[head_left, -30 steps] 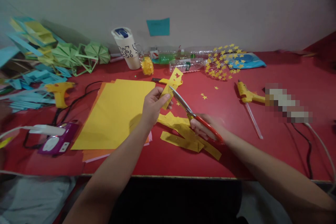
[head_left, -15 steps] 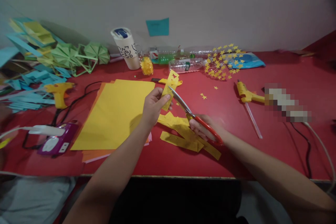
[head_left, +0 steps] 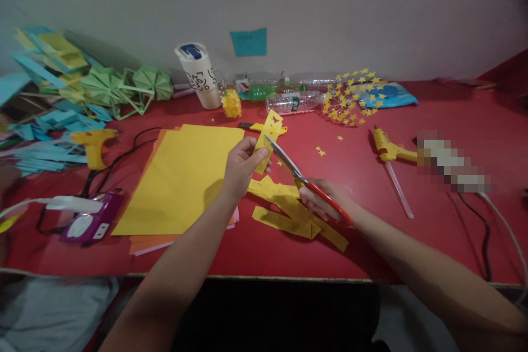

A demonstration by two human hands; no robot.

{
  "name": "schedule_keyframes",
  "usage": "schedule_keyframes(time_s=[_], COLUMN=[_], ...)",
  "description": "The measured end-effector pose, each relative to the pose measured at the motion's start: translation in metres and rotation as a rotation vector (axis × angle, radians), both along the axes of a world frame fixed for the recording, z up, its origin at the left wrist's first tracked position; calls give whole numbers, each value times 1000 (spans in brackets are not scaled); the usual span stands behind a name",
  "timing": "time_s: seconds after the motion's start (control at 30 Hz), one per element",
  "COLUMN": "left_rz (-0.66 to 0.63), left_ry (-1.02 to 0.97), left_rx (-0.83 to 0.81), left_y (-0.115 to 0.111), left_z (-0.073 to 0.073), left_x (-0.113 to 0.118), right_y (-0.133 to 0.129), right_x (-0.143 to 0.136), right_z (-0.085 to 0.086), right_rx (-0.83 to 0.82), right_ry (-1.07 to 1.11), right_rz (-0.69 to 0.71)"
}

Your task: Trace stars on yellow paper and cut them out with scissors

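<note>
My left hand (head_left: 243,168) pinches a yellow paper strip (head_left: 269,140) that stands tilted and has a cut-out near its top. Closed round the red handles of the scissors (head_left: 299,173) is my right hand (head_left: 324,201); the blade tips touch the strip just above my left thumb. Below both hands lie several more yellow strips (head_left: 282,223), overlapping. A few small yellow stars (head_left: 320,152) are scattered on the red table to the right of the blades. A yellow cutter (head_left: 254,127) lies behind the held strip.
Yellow sheets (head_left: 181,176) are stacked at left, beside a purple power socket (head_left: 91,220) and a glue gun (head_left: 94,146). Another glue gun (head_left: 385,146) lies at right. A tumbler (head_left: 200,77), plastic bottles (head_left: 292,103) and star decorations (head_left: 350,102) stand along the wall.
</note>
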State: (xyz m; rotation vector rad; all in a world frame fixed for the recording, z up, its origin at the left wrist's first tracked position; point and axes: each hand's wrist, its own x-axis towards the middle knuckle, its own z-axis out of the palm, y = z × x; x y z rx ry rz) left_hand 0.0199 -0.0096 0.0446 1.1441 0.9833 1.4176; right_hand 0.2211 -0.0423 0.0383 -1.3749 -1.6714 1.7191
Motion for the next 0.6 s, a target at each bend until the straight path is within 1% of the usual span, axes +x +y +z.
schedule_keyframes(time_s=[0.23, 0.6], left_rz=[17, 12], left_ry=[3, -17], left_rx=[-10, -5], left_y=[1, 1], left_z=[1, 2], left_x=[-1, -1], right_y=[2, 1], right_x=[1, 0], right_z=[6, 10], right_rx=[6, 22], right_ry=[-10, -46], right_rz=[8, 1])
